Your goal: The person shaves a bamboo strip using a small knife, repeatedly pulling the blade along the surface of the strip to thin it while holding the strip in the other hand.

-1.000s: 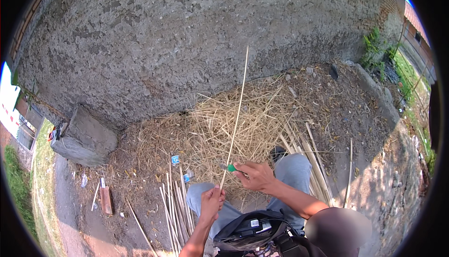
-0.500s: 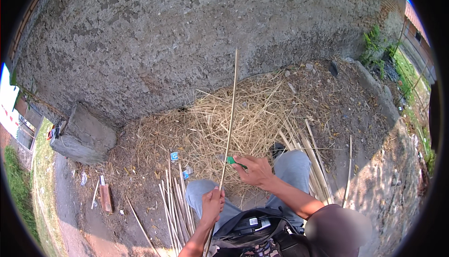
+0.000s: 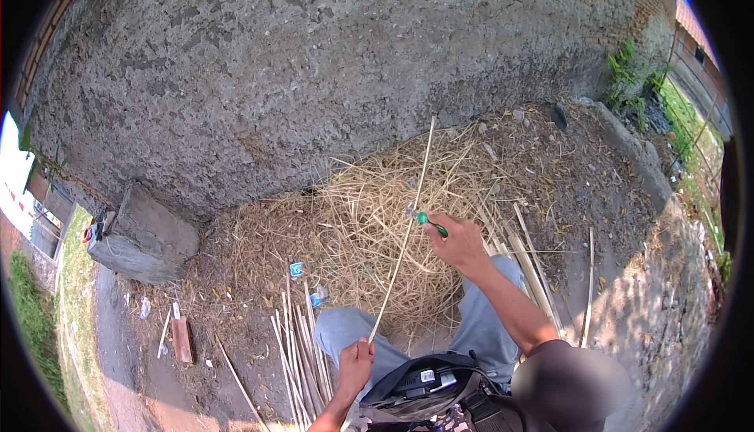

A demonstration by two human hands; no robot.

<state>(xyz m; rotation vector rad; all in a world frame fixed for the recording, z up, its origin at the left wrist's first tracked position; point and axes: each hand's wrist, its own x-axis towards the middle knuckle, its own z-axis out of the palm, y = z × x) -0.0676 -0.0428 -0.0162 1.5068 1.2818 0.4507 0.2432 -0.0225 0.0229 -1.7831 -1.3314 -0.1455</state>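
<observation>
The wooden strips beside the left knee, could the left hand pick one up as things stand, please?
Probably not: the left hand grips a long strip, though the wooden strips lie nearby.

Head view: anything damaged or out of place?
Yes: a blue scrap looks like litter left of the straw pile, and the grey wall looks damaged, its surface patchy. The held strip shows no visible break.

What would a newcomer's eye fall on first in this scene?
Probably the pale, straw-like heap in the middle, at the foot of the rough grey wall. Next, the long strip slanting across it, with the left hand gripping low and the right hand holding a green-handled tool higher up.
</observation>
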